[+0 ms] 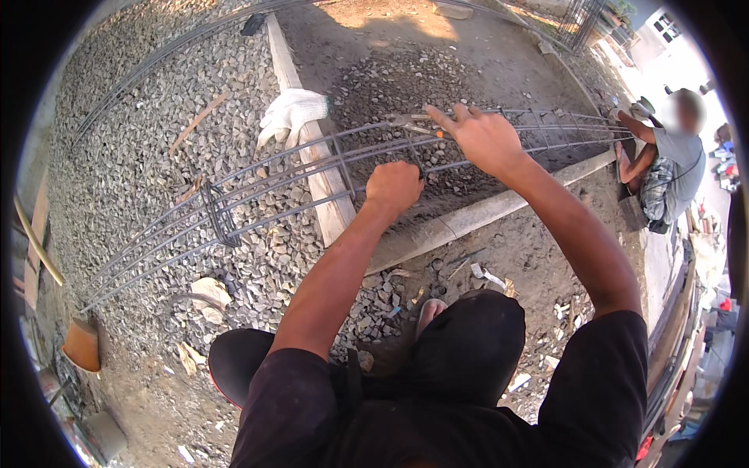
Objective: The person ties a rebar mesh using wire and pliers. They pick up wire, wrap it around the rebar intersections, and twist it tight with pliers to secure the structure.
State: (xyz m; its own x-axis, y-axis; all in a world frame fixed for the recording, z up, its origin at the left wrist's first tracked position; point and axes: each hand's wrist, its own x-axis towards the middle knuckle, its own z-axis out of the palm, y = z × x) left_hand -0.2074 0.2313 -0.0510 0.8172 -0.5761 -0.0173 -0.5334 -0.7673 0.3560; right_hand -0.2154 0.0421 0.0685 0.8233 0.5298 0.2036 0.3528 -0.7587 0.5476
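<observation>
A long cage of steel reinforcing bars (281,202) lies across gravel and a wooden board. My left hand (393,186) is closed around its near side, at a bar or a cross tie; the fingers hide which. My right hand (481,137) holds pincers (424,126) with orange on a handle, their jaws at the far bar and the index finger stretched out along them. A stack of bent steel stirrups (217,213) hangs on the bars at the left. A white knit work glove (295,112) lies on the board, just beyond the cage.
A co-worker (673,152) squats at the cage's right end. A concrete curb (468,210) runs between me and the cage. The wooden board (327,193) passes under the bars. At the lower left stands an orange-brown bucket (82,345). More long bars (158,55) arc across the far gravel.
</observation>
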